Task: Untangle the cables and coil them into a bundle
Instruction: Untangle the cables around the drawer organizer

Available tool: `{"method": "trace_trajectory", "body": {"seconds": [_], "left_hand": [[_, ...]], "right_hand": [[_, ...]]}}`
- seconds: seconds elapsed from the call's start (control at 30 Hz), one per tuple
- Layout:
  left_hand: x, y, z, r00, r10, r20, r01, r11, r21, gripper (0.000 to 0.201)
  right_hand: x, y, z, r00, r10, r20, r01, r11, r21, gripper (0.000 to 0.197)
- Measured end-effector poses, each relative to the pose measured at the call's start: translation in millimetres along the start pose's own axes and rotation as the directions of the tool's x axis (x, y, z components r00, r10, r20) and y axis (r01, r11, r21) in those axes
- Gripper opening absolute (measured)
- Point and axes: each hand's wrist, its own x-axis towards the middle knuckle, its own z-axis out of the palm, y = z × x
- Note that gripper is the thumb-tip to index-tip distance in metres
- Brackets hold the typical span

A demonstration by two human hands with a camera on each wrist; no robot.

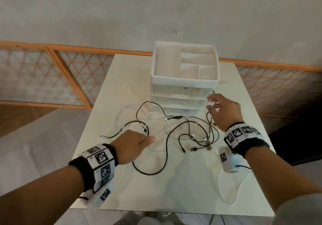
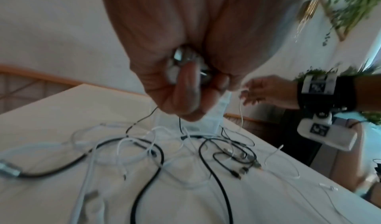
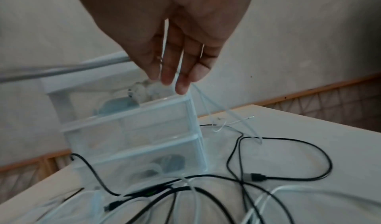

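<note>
**A:** Where are the cables sitting right now?

**B:** The cables are lying in one loose tangle of black and white strands on the white tabletop, just in front of the drawer unit. Black loops are crossing over white ones, and several plug ends are pointing toward me near the right side of the pile.

**A:** Left hand?

**B:** My left hand is hovering over the left part of the tangle, fingers curled in, thumb sticking out to the right. In the left wrist view the fingers are wrapping round something shiny — blurry, looks like metal plug ends — and thin black strands are hanging from the fist down to the pile. So it's gripping cable.

**A:** Right hand?

**B:** My right hand is up beside the drawer unit's right front corner, above the tabletop. It's pinching a white cable — the right wrist view is showing translucent white strands running down from between my fingers to the tabletop. The fingers are pointing down, mostly straight but closing on the strand.

**A:** Anything else?

**B:** The drawer unit is stacked clear drawers with a white divided tray on top; small items are showing through the drawer fronts, too blurred to name. Another thin white cable is looping near the right front edge of the tabletop — apart from the main tangle.
</note>
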Motion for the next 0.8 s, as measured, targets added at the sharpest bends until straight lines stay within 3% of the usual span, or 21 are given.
{"method": "trace_trajectory", "body": {"seconds": [0.03,0.1,0.17,0.2,0.27,0.37,0.47,0.57,0.6,0.73,0.8], "left_hand": [[3,-4,8,1.000,-0.012,-0.029,0.012,1.000,-0.009,0.055],[4,-9,16,0.998,-0.017,-0.055,0.013,0.998,-0.065,0.045],[3,-12,18,0.999,0.002,-0.047,-0.010,0.985,-0.172,0.032],[2,-12,19,0.999,0.030,-0.042,-0.037,0.982,-0.185,0.028],[0,-8,19,0.994,0.105,-0.037,-0.109,0.981,-0.157,0.026],[0,-5,20,0.989,0.150,-0.005,-0.147,0.963,-0.225,0.028],[-4,-9,22,0.986,0.119,0.116,-0.092,0.972,-0.215,0.023],[-9,-15,27,0.984,0.048,0.170,-0.036,0.997,-0.070,0.024],[-10,-17,31,0.987,0.018,0.160,-0.010,0.999,-0.051,0.027],[-9,-18,36,0.993,-0.087,0.076,0.100,0.978,-0.185,0.027],[-9,-20,31,0.985,-0.173,-0.018,0.160,0.944,-0.289,0.029]], "right_hand": [[-3,-3,6,1.000,-0.015,0.009,0.015,1.000,0.016,0.038],[-14,-5,21,0.990,0.059,0.129,-0.043,0.992,-0.121,0.068],[-30,-10,34,0.963,0.125,0.238,-0.065,0.967,-0.247,0.085],[-39,-16,40,0.955,0.095,0.282,-0.029,0.973,-0.231,0.088],[-60,-36,51,0.927,-0.048,0.372,0.107,0.984,-0.139,0.080],[-86,-57,73,0.849,-0.164,0.503,0.246,0.964,-0.101,0.039],[-85,-51,87,0.844,-0.086,0.529,0.156,0.984,-0.090,0.020],[-78,-40,86,0.890,-0.061,0.451,0.087,0.996,-0.037,0.010],[-80,-40,86,0.903,-0.095,0.419,0.104,0.995,0.003,0.013],[-103,-48,95,0.881,-0.285,0.378,0.216,0.952,0.216,0.066],[-118,-46,103,0.853,-0.340,0.397,0.277,0.938,0.209,0.061]]}}
